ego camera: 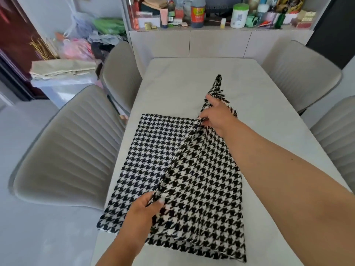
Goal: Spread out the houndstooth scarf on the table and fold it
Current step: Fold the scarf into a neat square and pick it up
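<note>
While pinching scarf (201, 179) edge, left hand (148, 206), right hand (215, 116) gripping fringe

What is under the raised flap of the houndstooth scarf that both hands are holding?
A lower layer of the same houndstooth scarf lies flat on the table, showing left of the flap held by the left hand and right hand. Anything under the flap is covered.
</note>
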### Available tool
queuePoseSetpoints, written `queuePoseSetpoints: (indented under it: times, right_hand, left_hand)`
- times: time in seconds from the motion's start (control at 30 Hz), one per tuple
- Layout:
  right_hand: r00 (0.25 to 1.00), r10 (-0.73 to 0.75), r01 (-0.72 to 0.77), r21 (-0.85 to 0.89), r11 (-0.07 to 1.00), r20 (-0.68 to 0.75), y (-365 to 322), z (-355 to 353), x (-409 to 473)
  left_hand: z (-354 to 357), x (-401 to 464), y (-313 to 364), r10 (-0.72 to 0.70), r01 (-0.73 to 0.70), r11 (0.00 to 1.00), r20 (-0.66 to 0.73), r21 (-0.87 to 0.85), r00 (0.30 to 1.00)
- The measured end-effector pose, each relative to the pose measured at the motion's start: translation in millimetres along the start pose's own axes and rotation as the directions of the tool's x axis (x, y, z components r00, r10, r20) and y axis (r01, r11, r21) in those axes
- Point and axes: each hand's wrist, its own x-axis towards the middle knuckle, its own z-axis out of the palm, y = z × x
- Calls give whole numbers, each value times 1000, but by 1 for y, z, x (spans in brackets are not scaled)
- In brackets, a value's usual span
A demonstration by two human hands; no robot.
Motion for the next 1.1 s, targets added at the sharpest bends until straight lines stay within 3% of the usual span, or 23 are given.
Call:
queuePoseSetpoints:
  times: [0.2, 0.53, 0.63, 0.8, 0.97, 1.03, 1.1]
  right_hand:
    - [996, -14, 20, -70, 997, 84, -6, 81, 17]
    - [976, 82, -2, -373, 928, 200, 33, 176, 45]
    - [973, 52, 57, -454, 889, 223, 48, 195, 55]
    - [945, 61, 136, -553, 822, 323, 78, 199, 60]
    - [981, -92, 181, -642, 745, 169, 117, 149, 12]
    - [978, -210, 149, -752, 642, 14, 132, 119, -24]
    - [925, -303, -37, -845, 533, -231, 152, 88, -54]
  left_hand:
    - [-63, 17, -6, -87, 63, 976, -104, -210, 991]
    - [-121, 31, -23, -53, 40, 996, -152, -85, 987]
    - [-129, 33, -32, -34, 34, 999, -217, -5, 975]
    - [-140, 47, -50, 140, 0, 919, -325, 395, 935]
    - [-144, 64, -60, 305, -48, 795, -330, 604, 893]
    - [-141, 72, -61, 335, -62, 767, -316, 639, 888]
    - [-137, 79, -60, 347, -57, 734, -300, 677, 889]
